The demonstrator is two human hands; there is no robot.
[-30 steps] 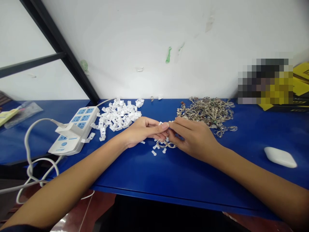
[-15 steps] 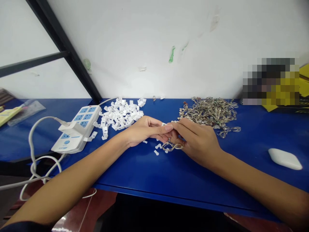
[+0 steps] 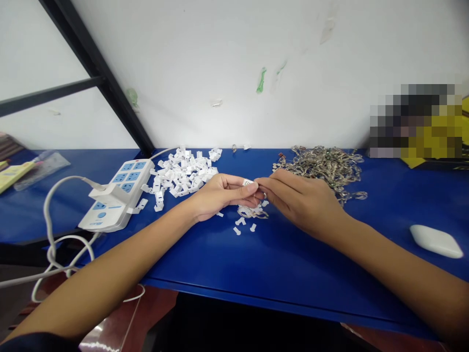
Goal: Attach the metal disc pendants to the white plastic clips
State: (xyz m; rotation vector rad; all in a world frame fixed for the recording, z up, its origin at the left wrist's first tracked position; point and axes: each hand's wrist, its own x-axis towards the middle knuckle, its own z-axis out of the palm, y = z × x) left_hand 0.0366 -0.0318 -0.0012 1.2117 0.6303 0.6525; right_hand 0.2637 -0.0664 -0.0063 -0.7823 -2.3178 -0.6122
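From the head view, the only feed I work through, I look down on a blue tabletop (image 3: 234, 274) with both hands meeting near its middle. My left hand (image 3: 214, 198) pinches a small white piece (image 3: 246, 183) between thumb and fingers, raised above the tabletop, one face showing dark marks. My right hand (image 3: 306, 198) comes in from three o'clock, thumb and fingertips bunched against the near end of that piece; what they pinch, if anything, is hidden from me, so I cannot tell the state of that grip.

Taking the piece as my dial's centre, a heap of white clips (image 3: 183, 171) lies at nine o'clock, with a power strip (image 3: 135, 175) farther out the same way. A tangle of wires (image 3: 326, 168) sits toward two o'clock, a thin loop (image 3: 263, 215) rests at five, white tabs (image 3: 237, 231) scatter at six, and a rounded white case (image 3: 436, 241) lies well apart between three and four.

For fine fingertip work like this, I judge the left grip should stay firm but light, thumb off the marked face, while the right presses gently in line with the piece, never twisting it.
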